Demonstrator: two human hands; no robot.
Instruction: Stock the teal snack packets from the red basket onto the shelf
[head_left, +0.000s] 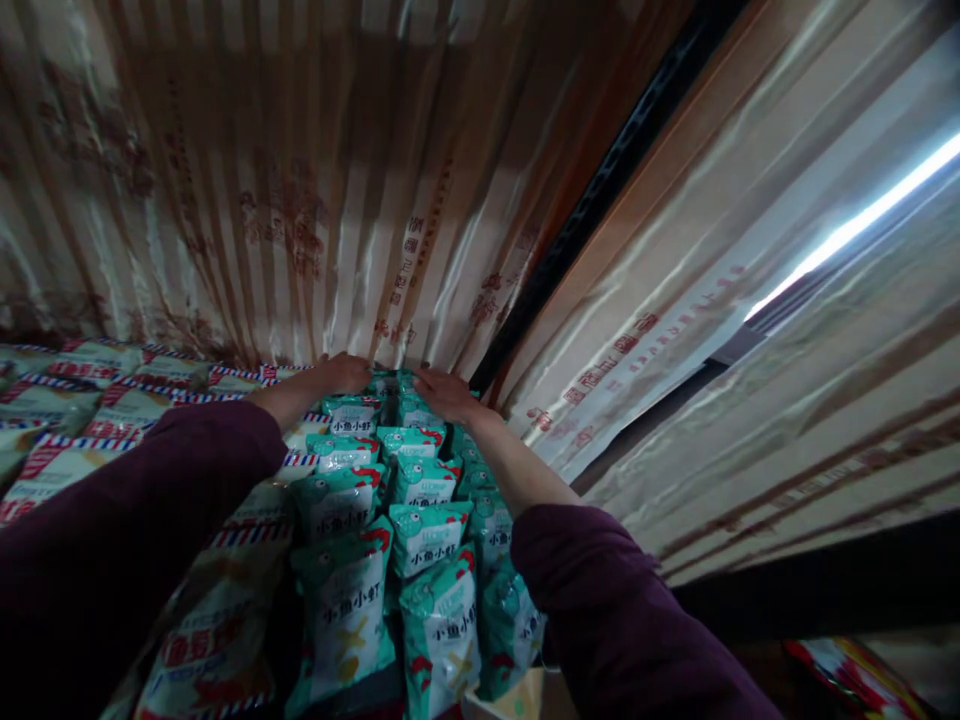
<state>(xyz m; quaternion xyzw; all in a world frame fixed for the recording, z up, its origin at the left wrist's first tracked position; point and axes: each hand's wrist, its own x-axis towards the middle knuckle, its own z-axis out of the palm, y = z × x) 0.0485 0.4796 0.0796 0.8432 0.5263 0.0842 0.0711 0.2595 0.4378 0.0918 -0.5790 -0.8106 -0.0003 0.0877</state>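
Teal snack bags (pixel 431 540) with a white panel and dark lettering stand upright in several rows, running away from me. At the far end, against the draped sheeting, my left hand (pixel 348 374) rests over the tops of the back bags, its fingers loosely extended and partly lost in shadow. Close to its right, my right hand (pixel 448 394) lies over the back of the neighbouring row, fingers stretched out and touching a bag top. Between the two hands the top of a teal bag (pixel 385 384) shows. Neither hand visibly grips a bag.
Cream bags with striped edges (pixel 217 610) fill the left side in rows. Printed plastic sheeting (pixel 360 220) hangs behind, and more sheeting (pixel 675 300) covers the right side. A dark perforated post (pixel 592 210) stands at the corner. An open carton edge (pixel 517 700) shows at the front.
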